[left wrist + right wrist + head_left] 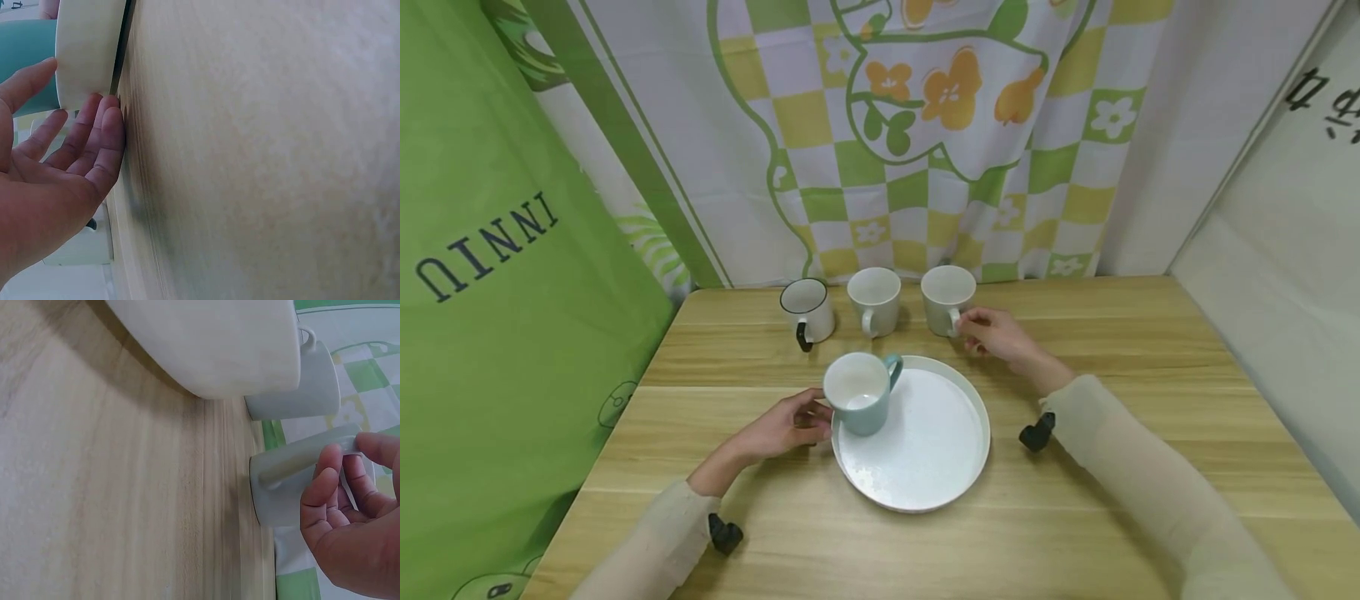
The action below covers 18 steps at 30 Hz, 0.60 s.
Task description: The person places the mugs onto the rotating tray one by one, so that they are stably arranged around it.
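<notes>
A round white tray [936,442] lies on the table, and a light-blue mug [859,408] stands on its left part with the handle pointing to the back right. My left hand [790,427] is at the tray's left side, fingers loosely bent. In the left wrist view its fingertips [111,115] meet the tray's side wall [90,56], and the thumb tip is at the rim beside the blue mug. Behind the tray on the right stands a pale grey mug [942,296]. My right hand [1000,335] pinches its handle [300,464] between thumb and fingers.
Left of the pale grey mug, along the table's back edge, stand a similar white mug [880,304] and a white enamel mug [812,312] with a black rim and handle. A patterned curtain [895,200] hangs right behind them. Green cloth [512,333] covers the left side.
</notes>
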{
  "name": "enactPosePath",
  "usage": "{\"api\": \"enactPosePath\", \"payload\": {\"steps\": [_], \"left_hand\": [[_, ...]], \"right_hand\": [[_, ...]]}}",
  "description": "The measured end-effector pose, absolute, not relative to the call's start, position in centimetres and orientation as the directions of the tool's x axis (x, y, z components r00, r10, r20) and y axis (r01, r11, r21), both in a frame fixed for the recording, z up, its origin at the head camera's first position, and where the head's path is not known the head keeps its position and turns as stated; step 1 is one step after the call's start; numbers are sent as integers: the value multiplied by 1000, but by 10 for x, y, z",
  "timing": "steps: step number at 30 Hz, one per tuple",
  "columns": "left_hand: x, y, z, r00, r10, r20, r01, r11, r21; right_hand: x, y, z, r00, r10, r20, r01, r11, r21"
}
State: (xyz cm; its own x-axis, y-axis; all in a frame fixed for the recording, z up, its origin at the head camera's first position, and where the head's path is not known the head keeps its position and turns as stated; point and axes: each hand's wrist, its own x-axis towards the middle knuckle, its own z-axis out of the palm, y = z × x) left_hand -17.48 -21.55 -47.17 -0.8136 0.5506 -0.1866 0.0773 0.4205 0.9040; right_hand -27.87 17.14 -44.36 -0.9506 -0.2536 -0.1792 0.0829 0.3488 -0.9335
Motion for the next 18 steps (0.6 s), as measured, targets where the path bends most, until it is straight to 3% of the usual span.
{"api": "enactPosePath", "payload": {"steps": [18], "left_hand": [[-176,-217,-473,-811,556,-185,85,425,901]], "right_hand": [[-282,198,-449,-959,-202,-200,139,281,-950]]}}
